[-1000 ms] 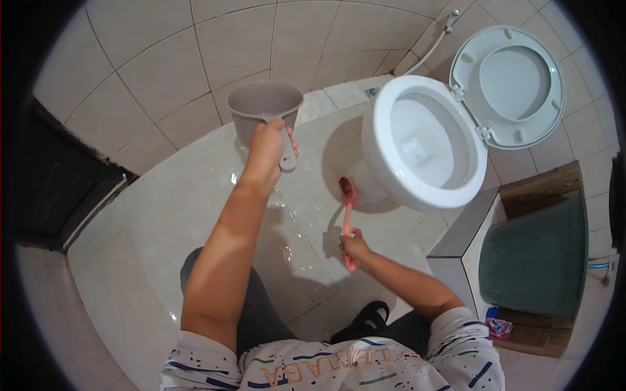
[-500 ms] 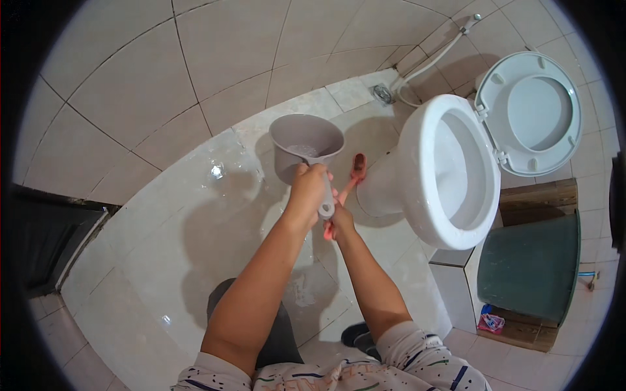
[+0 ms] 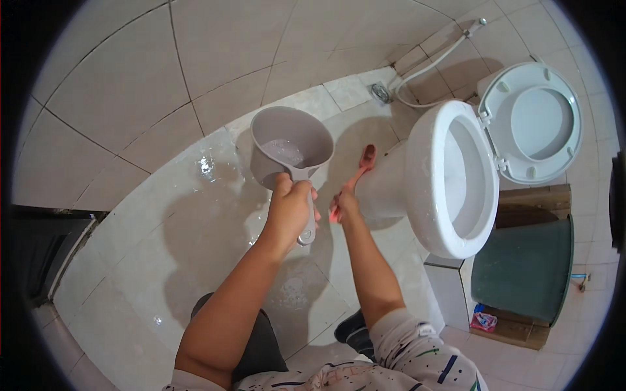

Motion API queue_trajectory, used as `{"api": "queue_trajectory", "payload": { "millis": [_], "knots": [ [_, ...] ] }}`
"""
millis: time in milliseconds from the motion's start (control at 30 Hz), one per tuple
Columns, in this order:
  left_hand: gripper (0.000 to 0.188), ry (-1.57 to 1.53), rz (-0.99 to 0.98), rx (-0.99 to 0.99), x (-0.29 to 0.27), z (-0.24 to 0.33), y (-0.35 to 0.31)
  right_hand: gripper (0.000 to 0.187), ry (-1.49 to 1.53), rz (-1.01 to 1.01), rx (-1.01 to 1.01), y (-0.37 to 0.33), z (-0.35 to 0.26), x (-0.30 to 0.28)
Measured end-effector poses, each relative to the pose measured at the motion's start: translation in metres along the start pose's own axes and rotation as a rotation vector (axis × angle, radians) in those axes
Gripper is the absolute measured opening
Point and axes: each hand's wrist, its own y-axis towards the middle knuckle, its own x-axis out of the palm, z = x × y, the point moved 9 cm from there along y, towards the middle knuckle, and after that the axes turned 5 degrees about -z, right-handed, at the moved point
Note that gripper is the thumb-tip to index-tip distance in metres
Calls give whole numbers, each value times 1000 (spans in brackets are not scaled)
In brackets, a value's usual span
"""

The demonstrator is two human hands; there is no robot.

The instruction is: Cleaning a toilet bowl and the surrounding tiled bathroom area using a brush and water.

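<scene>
Dipper (image 3: pixel 266 159), grey, with a long handle, is held above the wet floor (image 3: pixel 124 260), to the left of the toilet (image 3: pixel 417 189). Its mouth faces up, tilted toward the person, and a little water (image 3: pixel 284 151) shows at the bottom. The left hand (image 3: pixel 289 205) is closed around the handle near the cup, and the handle's end, with a hole in it, sticks out below the fist.

The right hand (image 3: pixel 347 201) is just beside it, gripping the handle of a pink brush (image 3: pixel 358 174). The brush's head points away from the person, next to the foot of the toilet; whether it touches the toilet or the floor I cannot tell.

The toilet's bowl is uncovered, with the pale lid (image 3: pixel 544 120) swung up behind it. Beyond, a floor drain (image 3: pixel 380 93) lies near the wall (image 3: pixel 228 39), and a white hose (image 3: pixel 427 68) hangs beside it. To the right stands a dark green tub (image 3: pixel 521 267) with wooden boards (image 3: pixel 531 195) around it; a pink packet (image 3: pixel 484 321) lies near its lower edge, and a tap (image 3: pixel 582 280) with a blue part is just beyond. A dark shoe (image 3: pixel 355 333) shows below the right forearm.
</scene>
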Motion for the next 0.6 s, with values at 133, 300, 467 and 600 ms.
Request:
{"api": "queue_trajectory", "payload": {
  "millis": [133, 300, 467, 600],
  "knots": [
    [15, -13, 57, 7, -12, 3, 1, 28, -28, 21, -93, 5, -14, -2],
    [16, -42, 27, 1, -9, -2, 7, 29, -56, 182, -210, 35, -97, -4],
    [20, -41, 28, 48, -4, 1, 13, 31, -125, 188, -227, -3, -96, -24],
    [18, -46, 18, 52, 6, -1, 20, 33, -75, 53, -193, -16, -81, -16]
  ]
}}
